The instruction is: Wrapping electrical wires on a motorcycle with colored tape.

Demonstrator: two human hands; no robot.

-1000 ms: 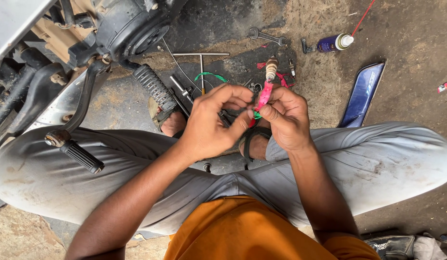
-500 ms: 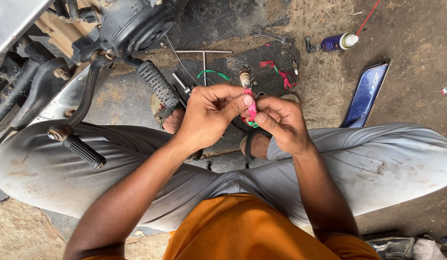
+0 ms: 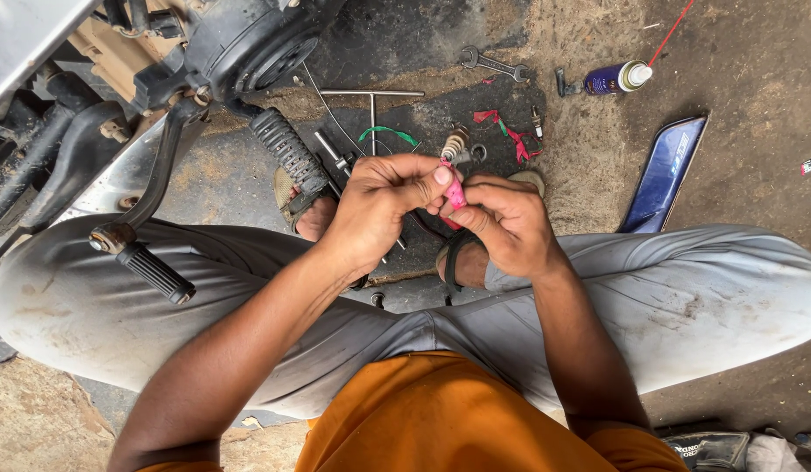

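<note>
A pink strip, judged light, soft and best pinched at its ends, is held between both hands above the lap, left fingers pinching its top, right hand closed round its lower part, near a spark plug.

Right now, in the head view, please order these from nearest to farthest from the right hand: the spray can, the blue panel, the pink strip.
1. pink strip: pinched at the right hand fingertips.
2. blue panel: on the ground, to the right.
3. spray can: lying farther off, upper right.
</note>
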